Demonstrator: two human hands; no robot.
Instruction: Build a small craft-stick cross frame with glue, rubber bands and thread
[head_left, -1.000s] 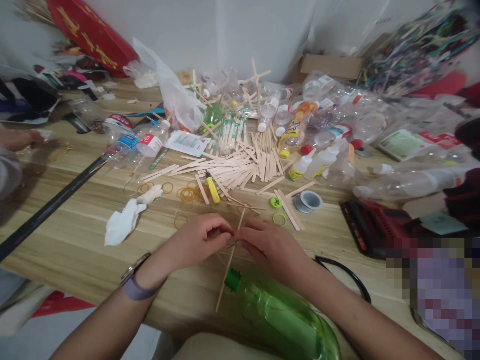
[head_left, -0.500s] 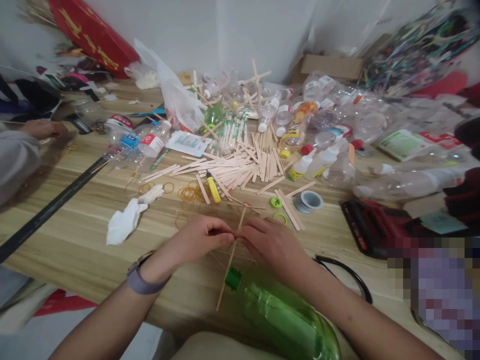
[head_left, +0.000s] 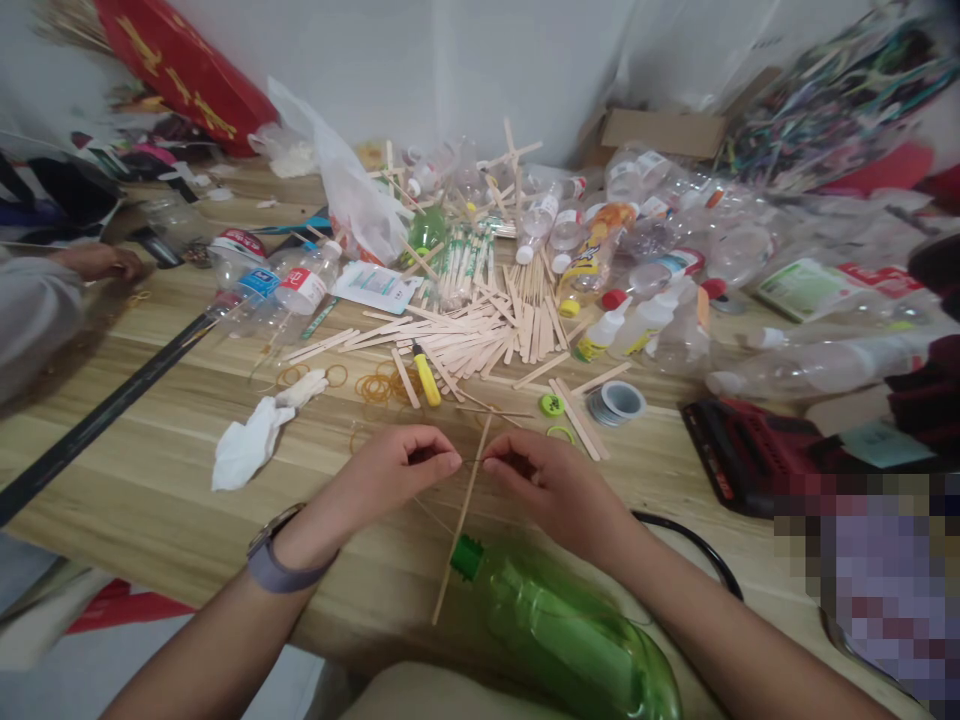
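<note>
My left hand (head_left: 409, 465) pinches one part of a thin wire (head_left: 472, 461), thumb against forefinger. Opposite it, my right hand (head_left: 544, 480) has another part of that wire between its fingertips. The strand runs taut across the small gap between the hands, over a thin wooden stick (head_left: 456, 545). This stick slants toward me, and its far end meets a crosswise stick (head_left: 499, 411). A loose length of wire trails below my left hand. Under my right forearm lies a green plastic bottle (head_left: 562, 620) on its side, its neck beside the stick.
Beyond my hands lie rubber bands (head_left: 386, 385), a yellow-handled tool (head_left: 426, 378), craft sticks (head_left: 465, 335) and a wire spool (head_left: 616, 402). Plastic bottles (head_left: 540, 220) crowd the back. A red-black battery tool (head_left: 739, 455) sits right. Another person's hand (head_left: 105, 262) rests at far left.
My hands have drawn slightly apart, so the wire between them now shows. My right hand has turned, its fingertips pinched. The stick and green bottle stay nearly in place.
</note>
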